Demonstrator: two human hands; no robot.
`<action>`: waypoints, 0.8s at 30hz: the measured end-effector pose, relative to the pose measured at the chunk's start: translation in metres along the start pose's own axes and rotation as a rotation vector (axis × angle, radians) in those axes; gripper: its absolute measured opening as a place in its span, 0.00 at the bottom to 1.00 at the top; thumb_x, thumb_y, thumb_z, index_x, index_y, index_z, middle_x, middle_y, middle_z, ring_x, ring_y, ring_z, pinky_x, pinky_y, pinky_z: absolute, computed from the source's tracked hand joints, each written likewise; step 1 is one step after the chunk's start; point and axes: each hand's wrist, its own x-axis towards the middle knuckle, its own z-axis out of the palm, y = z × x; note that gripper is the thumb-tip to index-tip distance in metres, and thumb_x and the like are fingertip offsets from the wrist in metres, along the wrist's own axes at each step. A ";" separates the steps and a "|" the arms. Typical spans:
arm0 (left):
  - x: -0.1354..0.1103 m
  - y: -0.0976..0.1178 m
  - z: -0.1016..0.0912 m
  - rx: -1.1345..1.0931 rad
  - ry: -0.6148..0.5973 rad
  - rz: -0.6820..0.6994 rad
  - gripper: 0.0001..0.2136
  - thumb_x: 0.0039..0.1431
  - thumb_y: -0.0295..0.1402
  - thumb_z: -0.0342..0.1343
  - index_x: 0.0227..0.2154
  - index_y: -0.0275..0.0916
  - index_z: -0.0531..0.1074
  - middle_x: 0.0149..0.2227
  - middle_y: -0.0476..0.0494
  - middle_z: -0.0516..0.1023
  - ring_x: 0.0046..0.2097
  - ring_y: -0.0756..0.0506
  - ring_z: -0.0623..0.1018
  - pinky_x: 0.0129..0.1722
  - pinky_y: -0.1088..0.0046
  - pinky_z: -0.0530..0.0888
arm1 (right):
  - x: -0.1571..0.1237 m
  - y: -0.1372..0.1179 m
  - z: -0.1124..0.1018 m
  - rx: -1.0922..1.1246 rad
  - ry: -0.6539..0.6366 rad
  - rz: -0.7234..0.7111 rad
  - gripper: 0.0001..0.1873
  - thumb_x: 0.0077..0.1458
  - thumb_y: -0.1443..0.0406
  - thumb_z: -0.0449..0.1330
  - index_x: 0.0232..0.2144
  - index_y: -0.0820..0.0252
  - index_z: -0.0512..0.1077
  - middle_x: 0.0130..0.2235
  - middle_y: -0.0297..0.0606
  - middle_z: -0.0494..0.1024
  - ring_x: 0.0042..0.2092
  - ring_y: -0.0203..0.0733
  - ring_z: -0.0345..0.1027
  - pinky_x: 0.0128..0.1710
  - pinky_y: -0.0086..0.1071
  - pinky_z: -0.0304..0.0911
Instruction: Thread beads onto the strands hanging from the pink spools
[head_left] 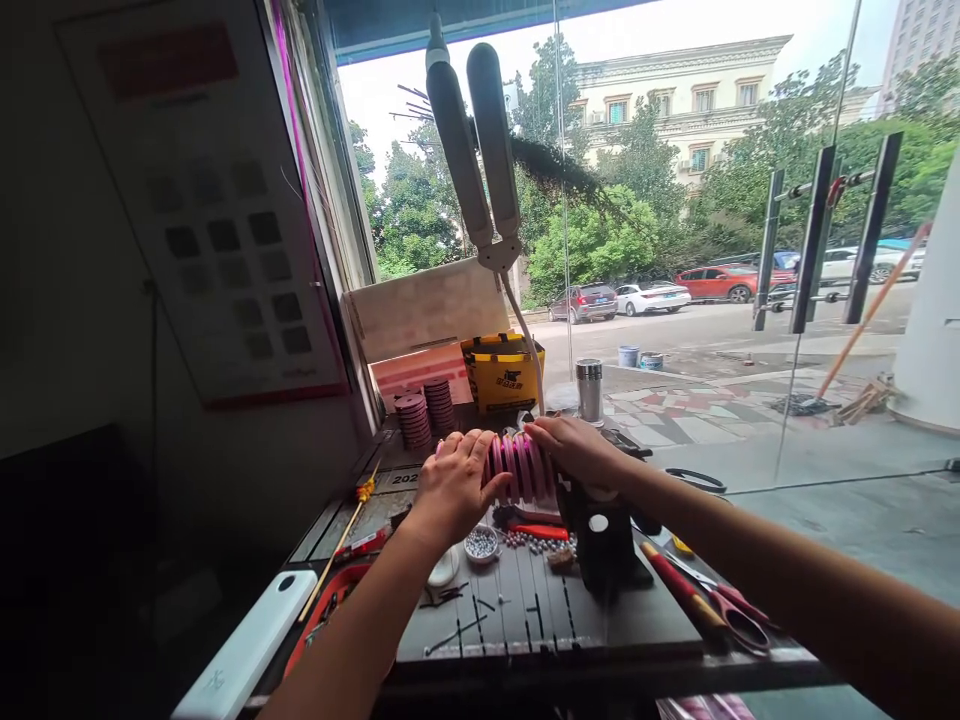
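Note:
A row of pink spools (521, 468) stands on edge in the middle of a small workbench (525, 610). My left hand (454, 485) presses against the left end of the row, fingers bent over the spools. My right hand (574, 448) rests across the top right end, fingers curled onto them. Both hands squeeze the row between them. Just below the row sits a black device (604, 545) with a white button.
Stacks of pink spools (424, 412) and a yellow box (504, 372) stand at the back, beside a steel flask (589, 390). A bowl of beads (481, 543), red-handled scissors (709, 600), a white power bank (251, 645) and a twin-head lamp (480, 150) surround the hands. Glass wall ahead.

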 end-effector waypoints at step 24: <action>0.000 0.005 0.007 0.012 0.028 -0.018 0.27 0.57 0.48 0.43 0.54 0.37 0.59 0.54 0.39 0.67 0.55 0.36 0.64 0.50 0.54 0.66 | 0.017 0.035 0.004 0.388 -0.213 -0.147 0.13 0.60 0.60 0.52 0.42 0.62 0.68 0.42 0.38 0.72 0.41 0.41 0.68 0.41 0.41 0.65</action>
